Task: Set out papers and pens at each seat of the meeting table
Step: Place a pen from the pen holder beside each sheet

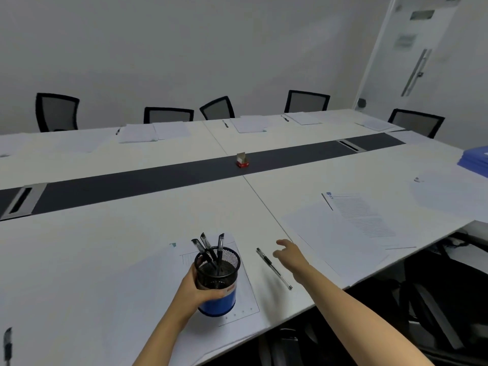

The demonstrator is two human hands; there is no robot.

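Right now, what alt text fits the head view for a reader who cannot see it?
A left hand holds a pen cup over a paper on a white table, while the open right hand reaches beside a pen lying by that paper. More papers and pens lie before the far chairs.

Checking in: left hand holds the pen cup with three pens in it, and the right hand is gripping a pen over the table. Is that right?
Not quite. The head view shows the right hand open and holding nothing; the pen lies flat on the table beside its fingers. The left hand does hold the pen cup with three pens in it.
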